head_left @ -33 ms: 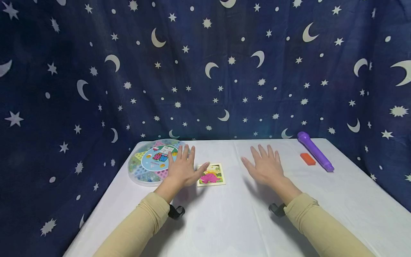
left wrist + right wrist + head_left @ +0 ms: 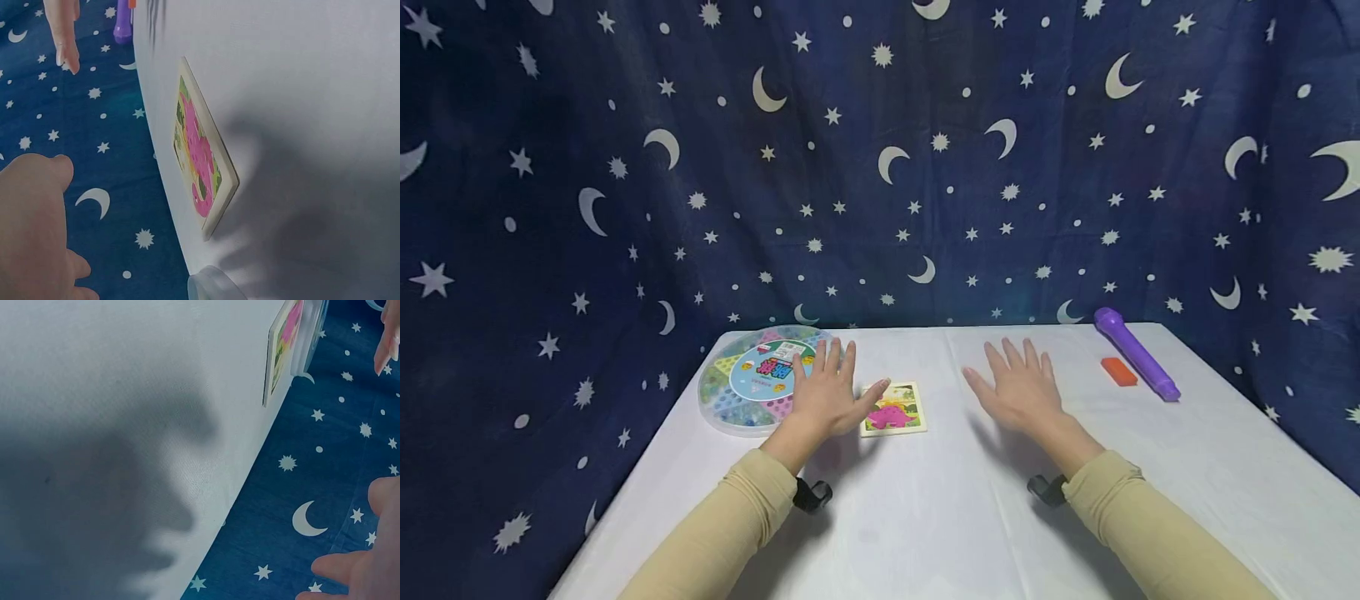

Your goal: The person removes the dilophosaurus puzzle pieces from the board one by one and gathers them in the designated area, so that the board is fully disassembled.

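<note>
With fingers spread and straight, my left hand [image 2: 826,402] hovers over the table and holds nothing. It overlaps the right side of a round, clear plastic case [image 2: 747,412] of colourful beads with a blue centre label. The thumb reaches across the upper left of a small square dinosaur picture board [image 2: 897,415]. In the left wrist view, this pink dinosaur board [image 2: 199,153] lies flat, apart from the hand. My right hand [image 2: 1024,398], also spread and holding nothing, is above bare cloth right of the board. Both hands cast shadows below.
A purple toy microphone [image 2: 1137,353] lies at the back right of the white-covered table [image 2: 940,517]. Left of it sits a small orange block [image 2: 1119,372]. A dark blue curtain [image 2: 850,167] with moons and stars stands behind and along the sides.
</note>
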Demonstrator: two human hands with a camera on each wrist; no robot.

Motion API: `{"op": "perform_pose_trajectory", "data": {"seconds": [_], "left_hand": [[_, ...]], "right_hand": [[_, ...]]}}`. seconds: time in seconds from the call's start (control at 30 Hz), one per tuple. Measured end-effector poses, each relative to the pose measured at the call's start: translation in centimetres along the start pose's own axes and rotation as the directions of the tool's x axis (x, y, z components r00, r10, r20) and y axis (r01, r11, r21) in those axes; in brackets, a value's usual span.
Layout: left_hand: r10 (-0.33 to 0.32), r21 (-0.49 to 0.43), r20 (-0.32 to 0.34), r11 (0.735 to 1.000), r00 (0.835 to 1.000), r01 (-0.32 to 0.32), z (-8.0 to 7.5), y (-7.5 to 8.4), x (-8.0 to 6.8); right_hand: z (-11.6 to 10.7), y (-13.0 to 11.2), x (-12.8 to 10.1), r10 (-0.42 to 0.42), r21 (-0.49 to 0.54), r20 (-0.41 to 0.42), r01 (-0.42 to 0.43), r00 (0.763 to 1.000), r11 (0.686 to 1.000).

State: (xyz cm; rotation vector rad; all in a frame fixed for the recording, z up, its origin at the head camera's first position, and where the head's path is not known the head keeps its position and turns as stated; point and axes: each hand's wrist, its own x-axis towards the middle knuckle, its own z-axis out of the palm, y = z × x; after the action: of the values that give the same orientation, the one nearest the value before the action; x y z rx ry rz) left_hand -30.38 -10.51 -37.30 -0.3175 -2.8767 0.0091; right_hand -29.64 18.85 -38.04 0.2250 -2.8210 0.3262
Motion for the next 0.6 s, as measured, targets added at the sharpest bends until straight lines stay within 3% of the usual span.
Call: {"op": "perform_pose_trajectory", "data": {"seconds": [0.23, 0.43, 0.6], "left_hand": [[0.003, -0.022, -0.012, 1.0, 1.0, -0.003, 0.1, 0.0, -0.2], [0.027, -0.037, -0.003, 0.999, 1.0, -0.027, 1.7, 0.3, -1.3], [0.157, -0.124, -0.058, 0.979, 0.986, -0.164, 3.6, 1.0, -3.1]], "right_hand": [[0.2, -0.5, 0.5, 0.02, -0.001, 0.033, -0.02, 0.999, 1.0], [1.4, -2.1, 1.2, 0.007, -0.001, 0.104, -0.007, 0.995, 1.0], [3.2, -4.3, 2.5, -0.11, 0.025, 0.151, 0.107, 0.982, 0.994]]}}
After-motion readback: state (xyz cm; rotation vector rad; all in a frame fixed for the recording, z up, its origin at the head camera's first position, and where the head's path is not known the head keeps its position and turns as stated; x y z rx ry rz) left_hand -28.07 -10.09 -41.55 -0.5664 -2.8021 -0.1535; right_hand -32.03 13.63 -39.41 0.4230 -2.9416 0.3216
